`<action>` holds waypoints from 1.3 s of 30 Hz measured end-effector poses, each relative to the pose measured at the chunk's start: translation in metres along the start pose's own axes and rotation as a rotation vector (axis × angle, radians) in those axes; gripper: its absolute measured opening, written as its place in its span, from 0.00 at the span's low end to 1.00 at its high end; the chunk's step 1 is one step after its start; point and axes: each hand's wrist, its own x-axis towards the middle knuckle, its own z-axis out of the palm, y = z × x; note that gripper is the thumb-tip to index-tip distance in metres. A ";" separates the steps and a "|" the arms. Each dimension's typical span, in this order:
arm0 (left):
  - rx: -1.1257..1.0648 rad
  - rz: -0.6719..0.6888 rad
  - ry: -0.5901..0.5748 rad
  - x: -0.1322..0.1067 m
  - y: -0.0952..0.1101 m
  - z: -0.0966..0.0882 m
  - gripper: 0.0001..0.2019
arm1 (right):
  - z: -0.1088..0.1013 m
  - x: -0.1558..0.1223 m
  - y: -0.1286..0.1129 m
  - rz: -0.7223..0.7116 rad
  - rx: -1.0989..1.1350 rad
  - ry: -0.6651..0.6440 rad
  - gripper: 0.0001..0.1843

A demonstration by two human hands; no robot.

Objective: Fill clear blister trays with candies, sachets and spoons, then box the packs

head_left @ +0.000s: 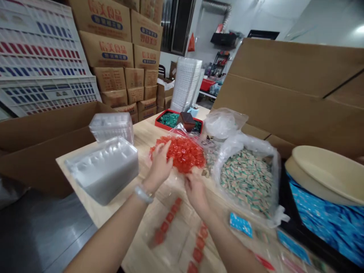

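A clear plastic bag of red wrapped candies [183, 153] lies on the wooden table [85, 197] in front of me. My left hand [159, 163] rests against the bag's left side with its fingers curled on the plastic. My right hand [195, 189] pinches the bag's near edge, fingers closed on the film. A pale band circles my left wrist. Under my forearms lie clear packets [173, 227] with red candies in rows.
Stacks of clear plastic trays [105, 170] stand to the left. A bag of green-and-white candies [247, 180] sits to the right, beside a red tray of green candies [167, 120], beige bowls [327, 174] and blue candies [327, 223]. Cardboard boxes [113, 49] surround the table.
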 end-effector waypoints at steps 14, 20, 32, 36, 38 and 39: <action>0.354 0.245 -0.529 -0.012 -0.020 0.095 0.07 | -0.002 0.011 0.083 0.040 0.178 -0.135 0.08; 0.067 0.177 -0.635 -0.010 -0.009 0.082 0.11 | -0.011 0.005 0.085 0.017 0.684 -0.184 0.15; 0.017 0.016 -0.514 -0.006 -0.017 0.064 0.15 | -0.018 0.003 0.090 0.198 0.570 0.072 0.13; -0.095 0.074 -0.508 -0.004 -0.006 0.084 0.15 | -0.013 0.007 0.075 0.092 0.507 0.107 0.15; -0.254 0.007 -0.535 -0.005 -0.002 0.096 0.12 | -0.015 0.009 0.066 0.063 0.437 0.129 0.15; -0.305 -0.036 -0.528 -0.006 -0.002 0.101 0.10 | -0.015 0.010 0.062 0.064 0.398 0.135 0.14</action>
